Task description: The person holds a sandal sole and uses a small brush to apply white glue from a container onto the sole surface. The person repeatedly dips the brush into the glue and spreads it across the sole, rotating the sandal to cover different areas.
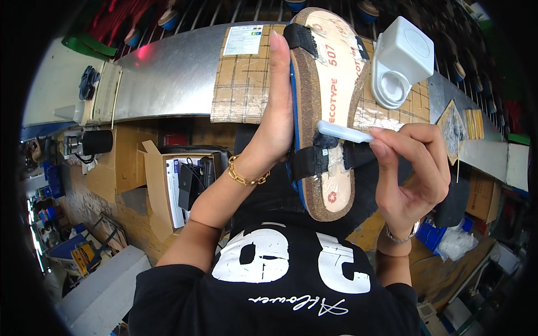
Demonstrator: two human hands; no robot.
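Held between the two hands, the sandal point(339, 95) rests along its left edge against the left hand point(280, 115), one digit extended and the rest hidden, while the right hand point(414, 168), right of it, pinches a pale stick point(344, 133) between thumb and fingertips, its tip over the near strap area. Red lettering and emblems mark the footbed; a white printed label point(242, 40) lies on the cardboard point(241, 84), far left; white characters adorn the black shirt point(302, 291).

Pale light washes the metal counter point(168, 84) before us, pink glare marking its far left edge; fisheye curvature warps the blackened margins.
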